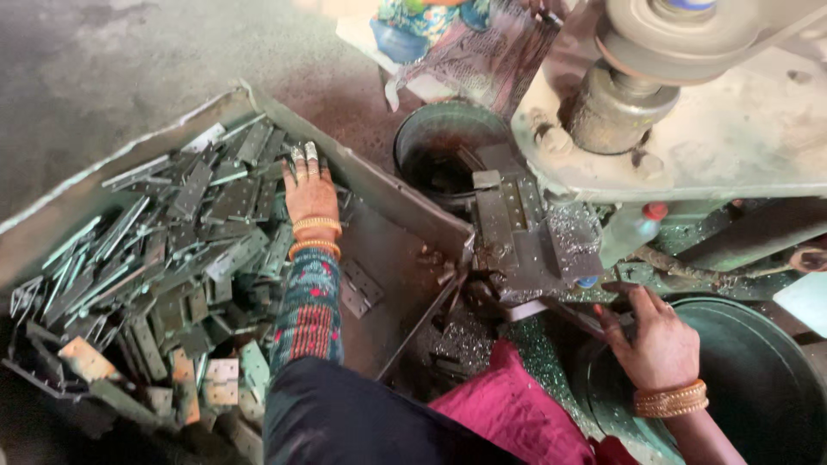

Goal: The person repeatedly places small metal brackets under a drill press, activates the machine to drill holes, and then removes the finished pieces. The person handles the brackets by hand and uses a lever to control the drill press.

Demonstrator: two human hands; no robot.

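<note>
- Head view: left hand (310, 194) reaches flat, fingers spread, onto the metal hinge plates (185, 250) heaped in the tray (405, 211) at left; nothing gripped yet.
- Right hand (659, 344) rests near the drill press vise (525, 232), fingers loosely curled on a flat piece beside it.
- Tray looks mostly full, so much seems left; the plates lie under the left hand, well apart from the right.
</note>
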